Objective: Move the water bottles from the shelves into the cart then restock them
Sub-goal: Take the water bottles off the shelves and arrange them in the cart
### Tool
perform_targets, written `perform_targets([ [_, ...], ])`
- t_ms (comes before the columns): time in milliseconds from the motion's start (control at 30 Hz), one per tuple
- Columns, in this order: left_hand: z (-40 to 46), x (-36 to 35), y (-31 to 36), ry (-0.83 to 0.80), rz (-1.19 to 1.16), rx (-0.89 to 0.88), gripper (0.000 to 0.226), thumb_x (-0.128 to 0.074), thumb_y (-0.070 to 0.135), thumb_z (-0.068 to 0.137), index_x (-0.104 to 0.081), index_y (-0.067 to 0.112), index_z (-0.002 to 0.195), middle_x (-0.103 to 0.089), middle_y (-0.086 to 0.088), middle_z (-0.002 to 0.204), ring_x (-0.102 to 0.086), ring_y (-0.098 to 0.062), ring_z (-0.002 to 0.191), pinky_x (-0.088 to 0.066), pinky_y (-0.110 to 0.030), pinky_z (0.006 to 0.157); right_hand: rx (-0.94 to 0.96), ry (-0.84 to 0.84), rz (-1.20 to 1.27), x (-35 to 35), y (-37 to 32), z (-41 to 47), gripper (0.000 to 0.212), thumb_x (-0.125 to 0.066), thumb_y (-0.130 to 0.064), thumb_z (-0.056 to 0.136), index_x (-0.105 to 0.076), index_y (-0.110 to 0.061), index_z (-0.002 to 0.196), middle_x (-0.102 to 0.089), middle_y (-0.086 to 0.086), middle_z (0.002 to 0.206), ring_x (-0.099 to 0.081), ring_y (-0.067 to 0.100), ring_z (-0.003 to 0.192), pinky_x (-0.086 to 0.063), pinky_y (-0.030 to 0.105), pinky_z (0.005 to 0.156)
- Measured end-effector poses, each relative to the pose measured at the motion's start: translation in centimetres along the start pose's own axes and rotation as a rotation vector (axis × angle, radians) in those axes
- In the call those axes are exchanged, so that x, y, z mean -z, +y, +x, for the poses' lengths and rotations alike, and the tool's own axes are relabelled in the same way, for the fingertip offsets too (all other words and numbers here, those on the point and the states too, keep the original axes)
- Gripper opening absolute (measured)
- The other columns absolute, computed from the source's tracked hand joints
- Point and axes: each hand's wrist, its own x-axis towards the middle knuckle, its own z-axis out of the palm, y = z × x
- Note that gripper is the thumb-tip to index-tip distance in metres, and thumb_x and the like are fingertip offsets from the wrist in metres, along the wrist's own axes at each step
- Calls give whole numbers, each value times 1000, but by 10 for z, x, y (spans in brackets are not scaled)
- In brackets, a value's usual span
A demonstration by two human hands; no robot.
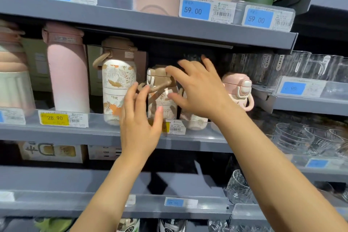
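In the head view you are reaching both hands toward the middle shelf, where the water bottles are standing. Your left hand is hovering in front of the small brown-lidded leaf-print bottle, fingers spread and loosely bent, gripping nothing; whether its fingertips are brushing the strap is hard to tell. Your right hand is arching over the same bottle from the right, fingers extended toward its brown lid and thumb reaching toward its body, but not yet closing on it, so it is also holding nothing. The bottle is sitting upright near the shelf's front edge, just beside a taller leaf-print bottle on its left, with a small pink-lidded bottle to its right, partly hidden by your right wrist. A tall pink flask is standing farther left, and more bottles are lining the top shelf. No cart is showing in this view, so you cannot judge from here how many bottles have gone into it. Judging by the filled row, either the unloading is hardly starting or the restocking is nearly finishing; the frame alone is not settling which. The small brown-lidded bottle looks like the one you are dealing with right now.
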Motion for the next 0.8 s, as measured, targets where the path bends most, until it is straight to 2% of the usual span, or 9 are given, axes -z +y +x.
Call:
perform_targets([
  [100, 2, -2, 1, -109, 43, 0, 61, -52, 37, 89, -32, 24, 145, -25, -1, 155, -27, -13, 137, -26, -37, 105, 56, -237, 12, 2, -6, 26, 83, -61, -55, 82, -16, -36, 150, -29, 10, 153, -37, 31, 133, -22, 50, 111],
  [167, 0, -6, 2, -137, 58, -19, 67, -58, 33, 88, -26, 26, 146, -23, 0, 156, -25, -11, 136, -23, -35, 104, 59, -360, 44, 2, -5, 39, 97, -70, -55, 76, -9, -38, 150, -35, 11, 148, -44, 32, 127, -34, 46, 102],
  [233, -1, -8, 2, -145, 57, -30, 72, -64, 26, 87, -24, 28, 146, -21, -1, 157, -24, -11, 136, -21, -35, 104, 63, -414, 99, 0, -3, 46, 103, -75, -54, 71, -10, -39, 149, -47, 8, 134, -52, 30, 115, -42, 39, 86],
  [300, 1, -7, 2, -160, 43, -35, 73, -64, 25, 87, -23, 29, 147, -18, 1, 158, -24, -13, 138, -20, -36, 106, 64, -385, 98, -1, -1, 47, 100, -74, -56, 70, -15, -38, 149, -51, 6, 124, -56, 28, 106, -42, 35, 76],
  [367, 4, -6, 1, -165, 44, -27, 69, -60, 29, 87, -26, 29, 147, -17, 4, 159, -26, -15, 139, -22, -40, 109, 45, -330, 69, -3, -4, 46, 95, -69, -61, 73, -18, -36, 149, -49, 10, 128, -56, 31, 105, -42, 35, 75],
  [500, -2, 6, -5, -129, 53, -15, 62, -57, 33, 87, -33, 26, 143, -25, 3, 156, -30, -16, 140, -32, -47, 109, 11, -282, -2, -10, -14, 43, 91, -62, -67, 76, -18, -34, 149, -36, 17, 145, -52, 35, 117, -43, 43, 92],
  [667, -20, 30, -16, -123, 53, -10, 54, -56, 36, 88, -38, 28, 139, -31, 5, 151, -37, -16, 135, -34, -46, 108, -38, -256, 6, -10, -18, 37, 95, -61, -69, 75, -11, -36, 149, -25, 17, 153, -40, 38, 131, -30, 54, 107],
  [733, -25, 44, -21, -99, 72, -2, 51, -54, 36, 88, -40, 27, 136, -35, 5, 149, -39, -15, 133, -36, -45, 107, -56, -141, 73, -11, -24, 27, 91, -62, -65, 77, -14, -34, 149, -27, 16, 152, -36, 36, 134, -25, 55, 109],
  [800, -29, 60, -29, -59, 85, 23, 49, -55, 34, 87, -44, 25, 134, -38, 5, 145, -42, -14, 130, -40, -47, 104, -13, 45, 189, -15, -38, 10, 80, -65, -54, 80, -30, -26, 146, -37, 14, 146, -39, 33, 132, -23, 55, 112],
])
